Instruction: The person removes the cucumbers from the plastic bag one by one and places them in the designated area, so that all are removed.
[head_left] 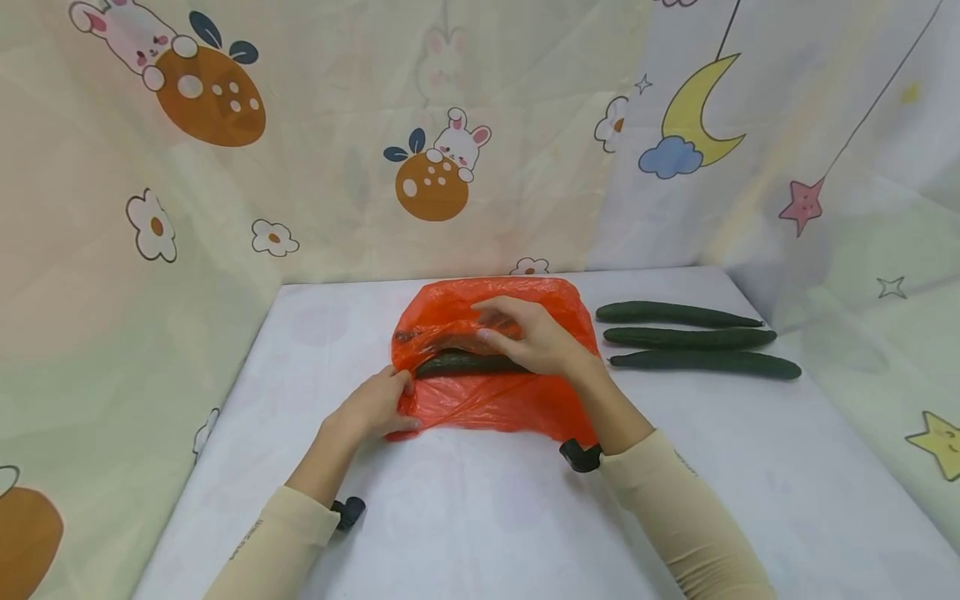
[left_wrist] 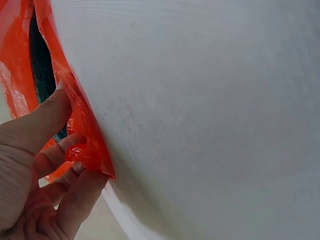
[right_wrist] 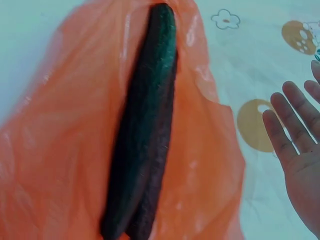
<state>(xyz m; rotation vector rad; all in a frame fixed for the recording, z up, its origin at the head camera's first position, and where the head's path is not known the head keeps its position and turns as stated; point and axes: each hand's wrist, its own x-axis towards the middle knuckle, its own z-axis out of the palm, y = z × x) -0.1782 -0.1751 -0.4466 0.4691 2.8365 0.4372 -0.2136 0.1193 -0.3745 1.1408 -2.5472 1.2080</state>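
Observation:
A red plastic bag (head_left: 487, 407) lies spread on the white table, with a dark green cucumber (head_left: 465, 363) across its middle. My left hand (head_left: 377, 402) pinches the bag's near left edge; in the left wrist view the film bunches between thumb and fingers. Above the bag's right part is my right hand (head_left: 536, 337), partly covering the cucumber's right end. In the right wrist view its fingers (right_wrist: 295, 117) are straight and spread, holding nothing. That view shows two cucumbers (right_wrist: 145, 90) side by side on the bag.
Three more cucumbers (head_left: 690, 338) lie in a row to the right of the bag. A patterned cloth (head_left: 330, 183) hangs behind the table (head_left: 465, 517) and along its sides. Small black devices (head_left: 581, 456) are strapped at both wrists.

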